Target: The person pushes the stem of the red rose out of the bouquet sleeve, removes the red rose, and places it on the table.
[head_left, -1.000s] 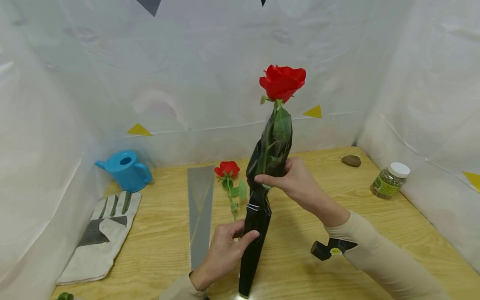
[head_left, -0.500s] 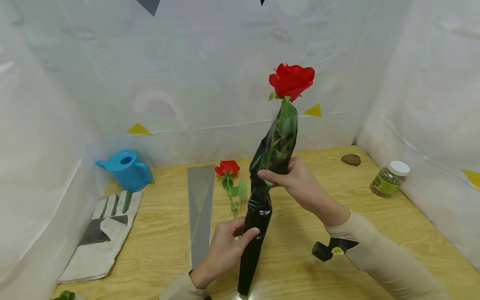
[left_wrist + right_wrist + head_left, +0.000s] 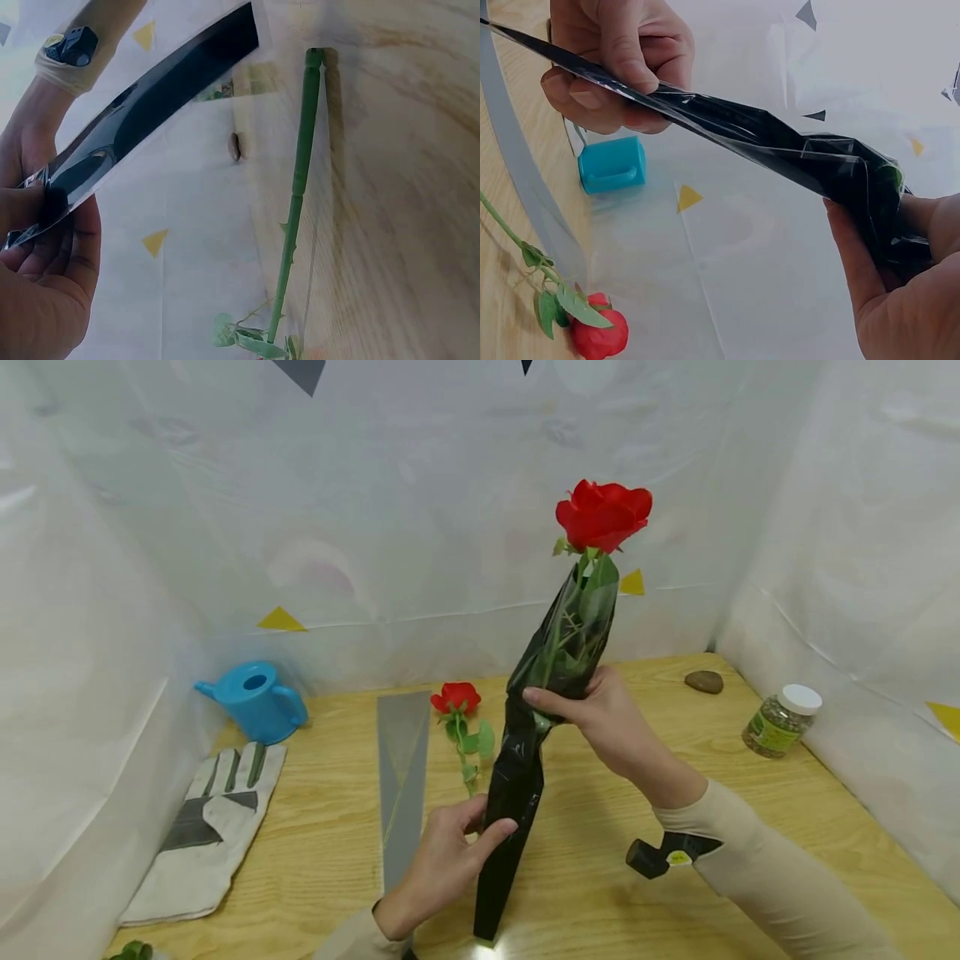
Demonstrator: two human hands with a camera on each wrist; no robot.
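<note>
A red rose [image 3: 603, 515] stands upright inside a narrow black plastic sleeve [image 3: 517, 777], its bloom sticking out at the top. My right hand [image 3: 592, 710] grips the sleeve's upper part [image 3: 832, 161] around the stem and leaves. My left hand [image 3: 450, 852] pinches the lower part of the sleeve [image 3: 142, 120] between thumb and fingers [image 3: 622, 67]. The sleeve's bottom tip is just above the wooden table [image 3: 315, 827]. A second red rose [image 3: 454, 697] lies flat on the table behind the sleeve, its stem [image 3: 296, 195] showing in the left wrist view.
A grey flat sleeve [image 3: 401, 777] lies left of the loose rose. A blue watering can [image 3: 255, 697] and a work glove [image 3: 206, 827] sit at the left. A stone [image 3: 703, 682] and a white-lidded jar [image 3: 780, 720] are at the right. White sheeting surrounds the table.
The sleeved rose has tilted and shifted right, its bloom now higher and further right. My right hand rose slightly with it. My left hand stayed low on the sleeve.
</note>
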